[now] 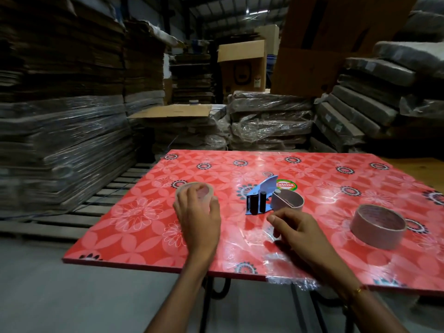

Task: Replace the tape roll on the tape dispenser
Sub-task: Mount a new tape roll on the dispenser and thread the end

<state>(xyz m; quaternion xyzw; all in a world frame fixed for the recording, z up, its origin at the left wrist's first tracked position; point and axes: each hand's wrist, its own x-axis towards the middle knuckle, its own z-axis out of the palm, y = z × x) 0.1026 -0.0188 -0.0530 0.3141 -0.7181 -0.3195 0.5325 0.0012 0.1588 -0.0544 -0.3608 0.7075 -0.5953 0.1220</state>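
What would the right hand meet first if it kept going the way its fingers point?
Probably the blue tape dispenser: the right hand points up-left toward its black rollers, with bare tabletop between. Depth is unclear.

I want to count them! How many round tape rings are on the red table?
3: a clear tape roll under the left hand, a cardboard core at the blue dispenser, another cardboard core far right.

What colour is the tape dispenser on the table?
The dispenser is blue with black rollers, seen in the head view.
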